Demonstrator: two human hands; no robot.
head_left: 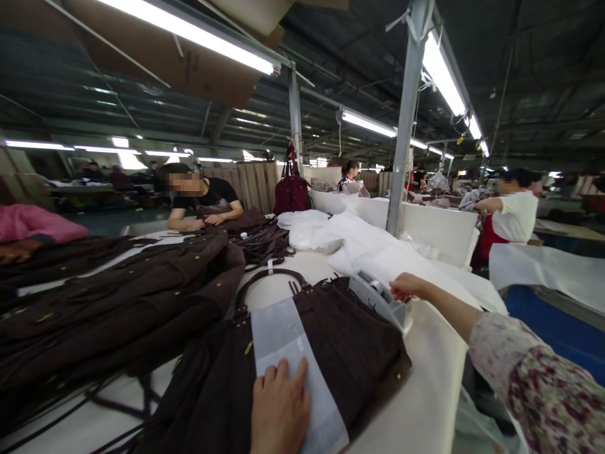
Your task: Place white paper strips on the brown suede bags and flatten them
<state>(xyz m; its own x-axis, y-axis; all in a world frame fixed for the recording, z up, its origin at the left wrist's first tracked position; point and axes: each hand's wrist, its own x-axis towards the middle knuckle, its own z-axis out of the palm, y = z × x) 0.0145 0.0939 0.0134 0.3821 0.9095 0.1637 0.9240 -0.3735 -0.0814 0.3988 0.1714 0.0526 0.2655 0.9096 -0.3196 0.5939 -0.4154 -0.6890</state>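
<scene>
My left hand [281, 403] lies flat, fingers stretched out, pressing a whitish translucent plastic sleeve [278, 331] onto a dark brown fabric handbag [354, 340]. The sleeve is laid across the bag's middle. The handbag rests on the white table, with its curved handle [271, 274] pointing away from me. My right hand [406, 287] is closed, fingers pinched together, at the end of a grey tape dispenser [380, 299] just beyond the bag. Whatever is between those fingers is too small to make out.
More dark brown bags [118, 302] are heaped along the left, with loose straps [259, 243] farther back. White plastic sheeting [363, 239] lies behind the dispenser. A co-worker [203, 195] leans over the table opposite; a pink sleeve [42, 224] shows at left. A metal post [404, 120] rises ahead.
</scene>
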